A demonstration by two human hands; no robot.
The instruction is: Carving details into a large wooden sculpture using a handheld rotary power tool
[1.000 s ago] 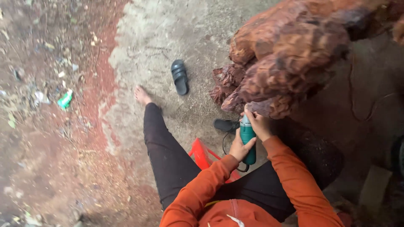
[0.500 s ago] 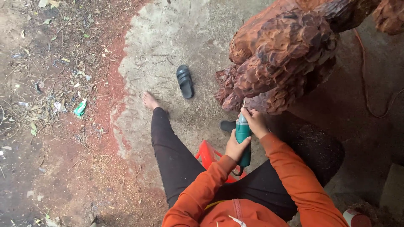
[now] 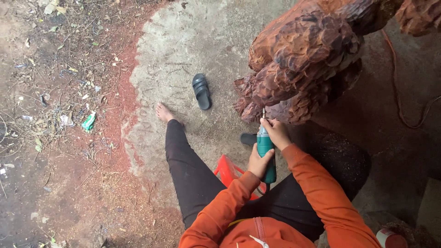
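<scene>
Against the carved reddish wood sculpture (image 3: 303,69), a teal rotary tool (image 3: 265,151) points its bit at the lower edge. Right hand (image 3: 275,132) grips its nose to steer, left hand (image 3: 259,161) wraps its body to steady it, fingers of both closed around it.

A seated person in orange sleeves holds a teal power tool (image 3: 266,151) with both hands, the left hand (image 3: 259,161) low on its body, the right hand (image 3: 275,131) near its tip, which meets a large reddish carved wood sculpture (image 3: 305,64). A black sandal (image 3: 201,91) lies left of the sculpture on concrete.
</scene>
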